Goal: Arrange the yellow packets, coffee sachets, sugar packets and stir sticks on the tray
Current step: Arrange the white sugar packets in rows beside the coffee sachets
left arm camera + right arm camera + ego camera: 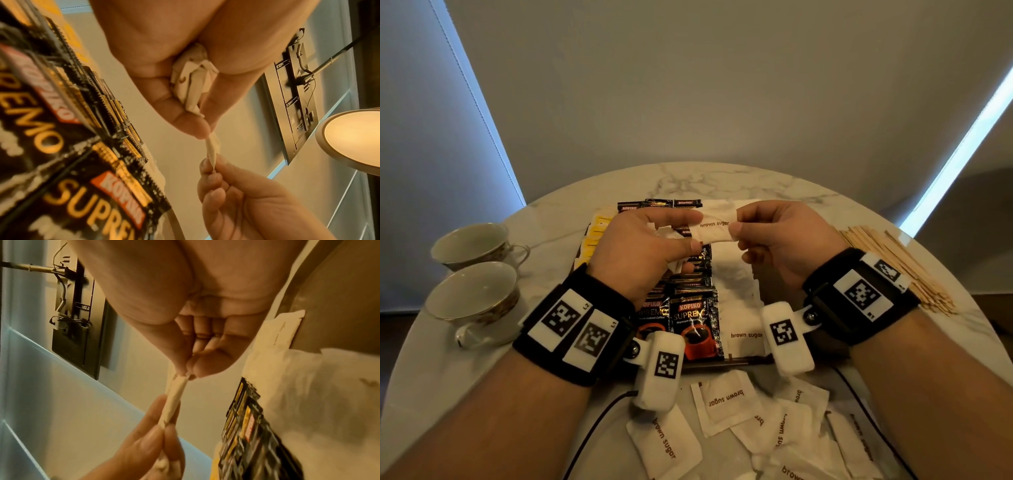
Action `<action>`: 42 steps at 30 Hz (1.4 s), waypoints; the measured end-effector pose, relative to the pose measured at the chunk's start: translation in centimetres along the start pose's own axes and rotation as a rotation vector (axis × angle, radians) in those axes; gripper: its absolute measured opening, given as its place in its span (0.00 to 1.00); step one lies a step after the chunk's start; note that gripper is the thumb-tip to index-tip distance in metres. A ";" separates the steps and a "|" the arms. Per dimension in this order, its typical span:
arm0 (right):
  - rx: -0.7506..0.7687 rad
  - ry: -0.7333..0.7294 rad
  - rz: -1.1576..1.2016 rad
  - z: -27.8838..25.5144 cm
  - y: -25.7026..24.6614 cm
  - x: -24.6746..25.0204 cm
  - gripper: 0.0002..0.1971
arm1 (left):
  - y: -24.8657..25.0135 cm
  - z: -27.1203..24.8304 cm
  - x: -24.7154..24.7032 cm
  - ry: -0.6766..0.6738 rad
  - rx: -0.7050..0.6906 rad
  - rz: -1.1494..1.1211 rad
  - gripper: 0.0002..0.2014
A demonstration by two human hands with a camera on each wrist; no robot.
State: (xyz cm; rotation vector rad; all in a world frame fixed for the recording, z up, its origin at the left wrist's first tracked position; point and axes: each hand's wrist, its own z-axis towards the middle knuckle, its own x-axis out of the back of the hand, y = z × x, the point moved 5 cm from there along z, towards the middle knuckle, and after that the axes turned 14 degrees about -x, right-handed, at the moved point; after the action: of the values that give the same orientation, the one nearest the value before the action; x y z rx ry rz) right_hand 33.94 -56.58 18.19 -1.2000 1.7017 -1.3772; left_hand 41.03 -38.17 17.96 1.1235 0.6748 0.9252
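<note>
A white brown sugar packet (714, 229) hangs above the tray, pinched at its left end by my left hand (654, 250) and at its right end by my right hand (774, 236). The left palm also holds several more sugar packets (193, 81). The wrist views show the shared packet (212, 148) (174, 395) edge-on between both hands' fingertips. Below, the tray (736, 360) carries yellow packets (594, 240) at left, black Kopiko coffee sachets (693, 322) in the middle and sugar packets (739, 298) at right. Wooden stir sticks (893, 267) lie in a pile on the table, right of the tray.
Two empty teacups (472, 291) stand at the table's left edge. Several loose brown sugar packets (726, 404) lie scattered on the round marble table (722, 181) in front of the tray. Black wrist cables trail over the near edge.
</note>
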 end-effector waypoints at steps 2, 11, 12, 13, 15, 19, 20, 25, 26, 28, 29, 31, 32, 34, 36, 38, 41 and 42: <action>-0.020 0.065 0.044 0.9 -0.3 1.2 0.05 | -0.1 0.0 0.1 0.033 0.012 -0.039 0.16; -0.406 0.400 -0.098 6.6 2.5 8.0 0.05 | -0.2 0.3 0.9 0.180 0.140 -0.264 0.17; -0.431 0.404 -0.105 6.7 2.9 8.0 0.06 | -0.1 0.3 0.9 0.185 0.142 -0.278 0.17; -0.446 0.405 -0.121 6.8 3.1 8.0 0.08 | 0.0 0.3 0.9 0.190 0.143 -0.290 0.18; -0.456 0.409 -0.161 7.0 3.3 7.8 0.08 | 0.0 0.3 1.0 0.203 0.147 -0.299 0.19; -0.477 0.402 -0.252 7.1 3.0 7.3 0.07 | -0.1 0.3 1.1 0.205 0.162 -0.302 0.17; -0.484 0.400 -0.275 7.0 2.9 7.2 0.07 | -0.1 0.3 1.0 0.205 0.165 -0.305 0.16; -0.495 0.384 -0.305 7.2 2.8 7.2 0.09 | -0.1 0.3 1.0 0.201 0.169 -0.303 0.16; -0.497 0.378 -0.297 7.2 2.7 7.3 0.10 | -0.1 0.3 1.0 0.199 0.171 -0.307 0.16; -0.492 0.373 -0.252 7.2 2.8 7.4 0.11 | 0.0 0.2 0.9 0.190 0.181 -0.314 0.16; -0.487 0.374 -0.220 7.0 2.8 7.5 0.11 | 0.1 0.2 0.9 0.185 0.189 -0.318 0.16; -0.460 0.360 -0.155 6.6 2.8 7.2 0.10 | 0.2 0.2 0.9 0.174 0.205 -0.337 0.16; -0.442 0.340 -0.136 6.5 2.6 6.9 0.10 | 0.2 0.2 0.8 0.167 0.211 -0.347 0.16; -0.420 0.298 -0.151 6.5 2.4 6.2 0.09 | 0.0 0.3 0.7 0.145 0.218 -0.357 0.17; -0.427 0.266 -0.202 6.4 2.3 5.6 0.08 | -0.2 0.2 0.5 0.118 0.219 -0.358 0.19; -0.440 0.250 -0.224 6.4 2.3 5.3 0.08 | -0.7 0.3 0.4 0.105 0.207 -0.351 0.22; -0.428 0.236 -0.185 6.2 2.2 5.2 0.08 | -1.1 0.4 0.5 0.107 0.188 -0.335 0.27; -0.405 0.228 -0.158 6.0 2.1 5.1 0.08 | -1.2 0.4 0.5 0.105 0.184 -0.332 0.29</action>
State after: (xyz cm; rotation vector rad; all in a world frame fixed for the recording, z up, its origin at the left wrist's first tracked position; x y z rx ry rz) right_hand 36.73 -63.51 15.05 -1.4678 2.1615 -1.3409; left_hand 41.96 -38.11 16.95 1.0868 1.0149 0.6498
